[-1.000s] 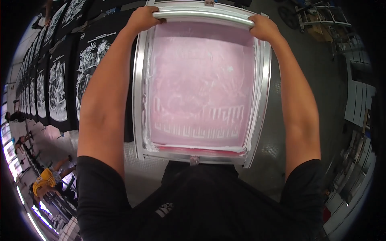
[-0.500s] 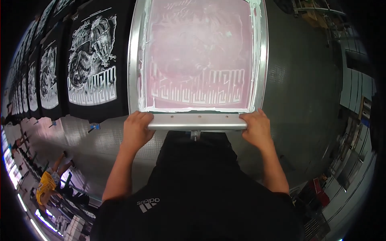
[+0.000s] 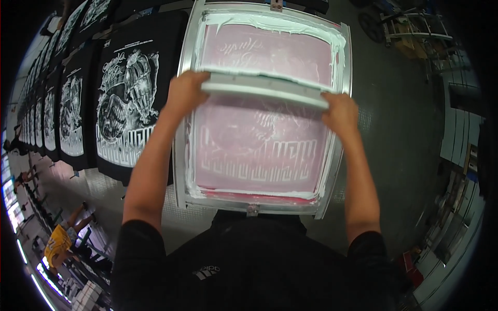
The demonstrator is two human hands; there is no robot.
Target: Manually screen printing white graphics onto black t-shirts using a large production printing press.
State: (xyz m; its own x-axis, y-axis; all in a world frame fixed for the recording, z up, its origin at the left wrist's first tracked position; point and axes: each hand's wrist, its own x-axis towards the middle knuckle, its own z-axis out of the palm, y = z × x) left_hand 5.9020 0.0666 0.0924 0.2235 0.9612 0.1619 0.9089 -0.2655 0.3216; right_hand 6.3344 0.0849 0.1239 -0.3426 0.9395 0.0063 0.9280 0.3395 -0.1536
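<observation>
A long metal-handled squeegee (image 3: 267, 89) lies crosswise over the upper half of a screen printing frame. My left hand (image 3: 188, 92) grips its left end and my right hand (image 3: 342, 113) its right end, both with curled fingers. The screen's pink mesh (image 3: 244, 122) carries a pale design with angular lettering low down. Thick white ink (image 3: 275, 26) is smeared along the far edge and down both sides inside the metal frame (image 3: 182, 150). The squeegee's blade is mostly hidden under its handle.
To the left, black printed shirts (image 3: 127, 98) lie in a long row running away. A person in a yellow shirt (image 3: 59, 243) is far off at the lower left. A wheeled metal rack (image 3: 410, 33) stands at the upper right, on the dark floor (image 3: 394, 135).
Both hands have carried the squeegee from the screen's near edge away from me to its upper half. More of the screen's near and far ends now shows.
</observation>
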